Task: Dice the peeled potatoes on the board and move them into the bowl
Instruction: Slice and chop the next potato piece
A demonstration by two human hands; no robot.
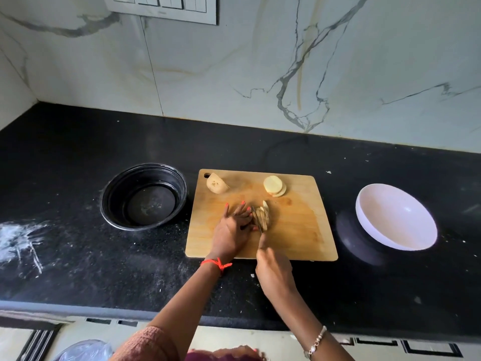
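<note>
1. Saw only a thin sliver of the knife [260, 228] between the left hand [231, 231] and the potato [263, 216].
2. Lost its handle inside the right hand [273, 272].
3. Found the switch panel [161, 9] cut off by the top edge.

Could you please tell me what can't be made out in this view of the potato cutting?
Knife handle, head view: wrapped inside the right hand; only the thin blade shows.
Potato remainder, head view: covered by the left hand holding it beside the slices.
Switch panel, head view: cut off by the top edge.
</note>
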